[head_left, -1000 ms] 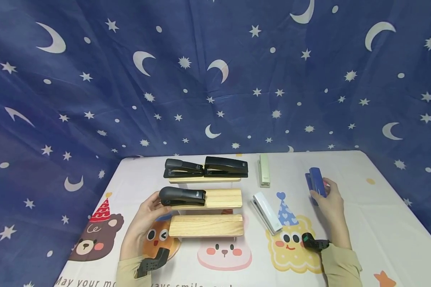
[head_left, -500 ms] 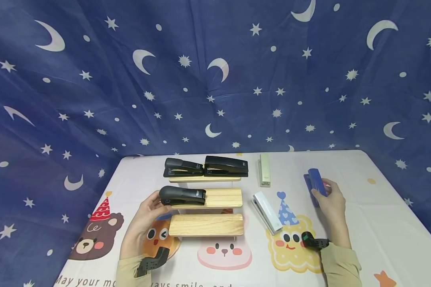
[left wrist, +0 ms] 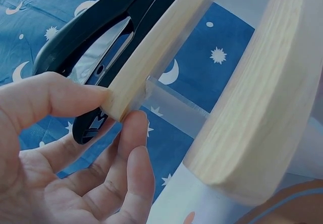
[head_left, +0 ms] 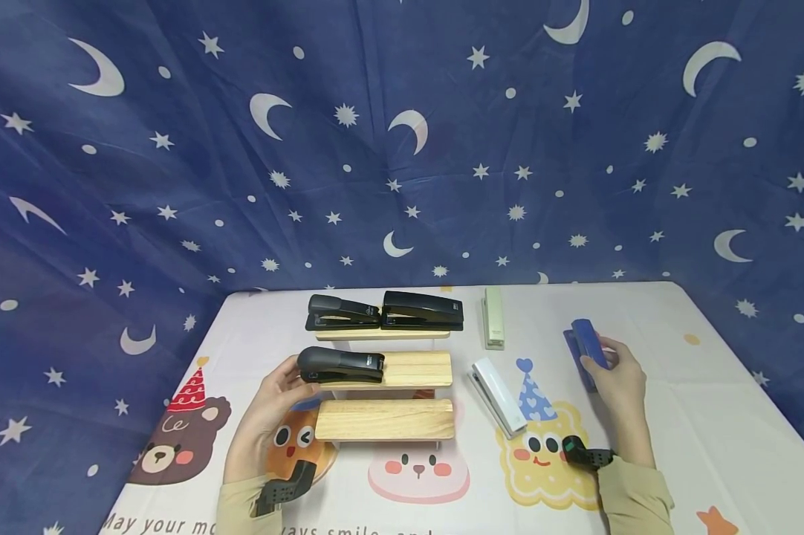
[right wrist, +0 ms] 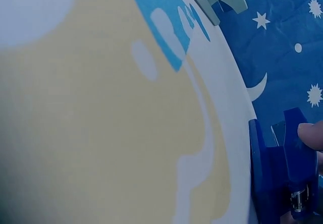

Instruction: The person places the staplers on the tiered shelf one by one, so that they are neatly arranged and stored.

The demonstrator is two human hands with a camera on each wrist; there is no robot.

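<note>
My left hand (head_left: 278,397) pinches the left end of the middle step of a three-tier wooden shelf (head_left: 418,369). In the left wrist view its thumb presses on the wood's end and the fingers curl beneath. A black stapler (head_left: 340,365) lies on that step, its end sticking out beside the hand. My right hand (head_left: 621,383) grips a blue stapler (head_left: 588,349) at the table's right side. In the right wrist view, only part of the thumb and fingers shows against the blue stapler (right wrist: 290,168).
Two black staplers, the left one (head_left: 342,313) and the right one (head_left: 422,310), fill the top step. Between shelf and right hand lie a pale green stapler (head_left: 493,319) and a white stapler (head_left: 498,397). A printed cloth (head_left: 703,416) covers the table; a blue curtain hangs behind.
The blue stapler's far end has shifted slightly left and nearer to me in my right hand. My left hand stays where it was on the shelf.
</note>
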